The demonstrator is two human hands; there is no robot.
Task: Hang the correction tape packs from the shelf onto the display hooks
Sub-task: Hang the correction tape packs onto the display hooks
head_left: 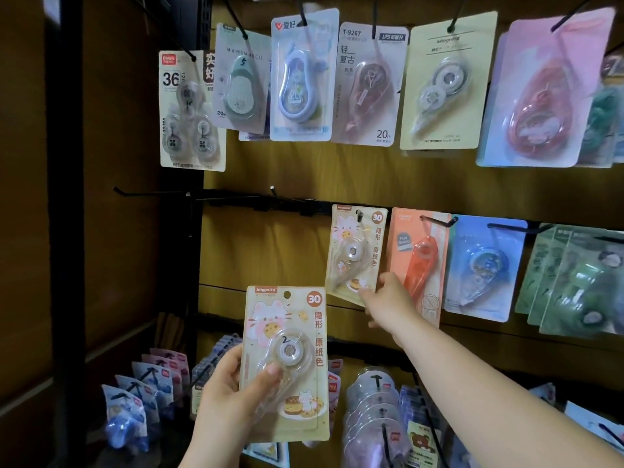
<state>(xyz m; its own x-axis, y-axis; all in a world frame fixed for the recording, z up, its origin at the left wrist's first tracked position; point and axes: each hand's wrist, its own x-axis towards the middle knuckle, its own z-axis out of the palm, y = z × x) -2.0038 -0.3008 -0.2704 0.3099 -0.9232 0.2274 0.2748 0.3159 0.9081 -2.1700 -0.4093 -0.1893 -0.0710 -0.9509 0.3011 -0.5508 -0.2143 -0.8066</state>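
My left hand [233,393] grips a yellow correction tape pack [297,339] with a cat picture and a red "30", held upright below the middle row. A matching pack [354,251] hangs on a middle-row hook [359,215], tilted slightly. My right hand [385,302] reaches up to it, and its fingers pinch the bottom corner of that hanging pack. Two bare hooks [152,192] [273,190] stick out to the left of it on the same rail.
The top row holds several hung packs [300,79]. An orange pack [418,261], a blue one [483,268] and green ones [574,282] hang right of my right hand. Lower hooks carry blue and pink packs [141,393]. A dark upright post [67,231] stands at left.
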